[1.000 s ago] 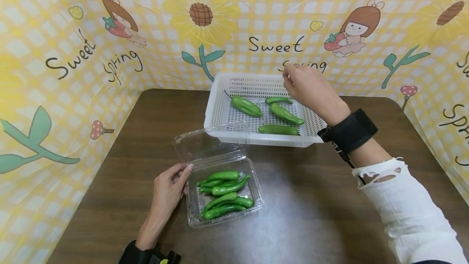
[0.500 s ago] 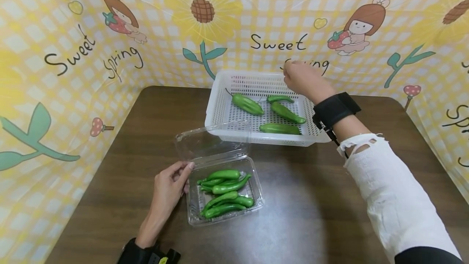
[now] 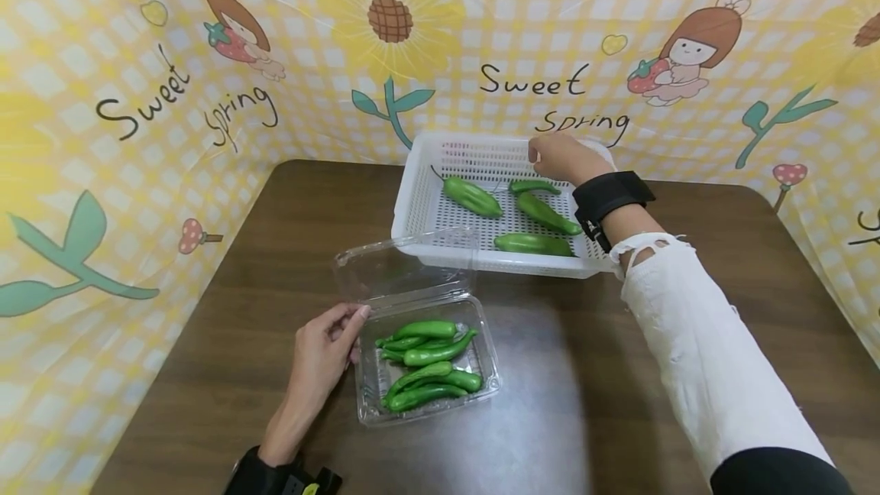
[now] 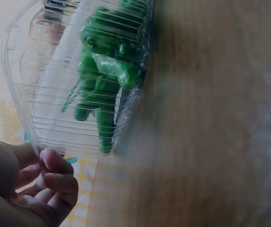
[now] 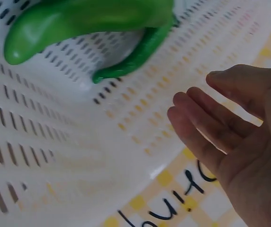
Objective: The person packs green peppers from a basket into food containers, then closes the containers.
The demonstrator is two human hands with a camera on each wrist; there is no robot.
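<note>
My left hand (image 3: 319, 354) pinches the left rim of a clear plastic clamshell box (image 3: 491, 357), thumb on top, as the left wrist view also shows. Inside the box lie several green chili peppers (image 3: 440, 355). Its lid (image 3: 406, 266) is raised and tilts back over the front of a white perforated basket (image 3: 412, 208). Above the basket's far right part is my right hand (image 3: 571, 159), holding nothing; in the right wrist view its fingers (image 5: 197, 132) are extended and apart. Closest to them is a thin curved pepper (image 5: 138, 59), beside a larger pepper (image 5: 78, 23).
Also in the basket are a long-stemmed pepper (image 3: 473, 197) at left and a straight pepper (image 3: 532, 244) along the front wall. Both containers stand on a dark wooden table (image 3: 234, 304). A yellow checked cloth (image 3: 309, 37) rises behind and beside the table.
My right hand has lowered toward the basket, its forearm shifting left. The left hand keeps its grip on the box rim. The whole view has shifted slightly.
</note>
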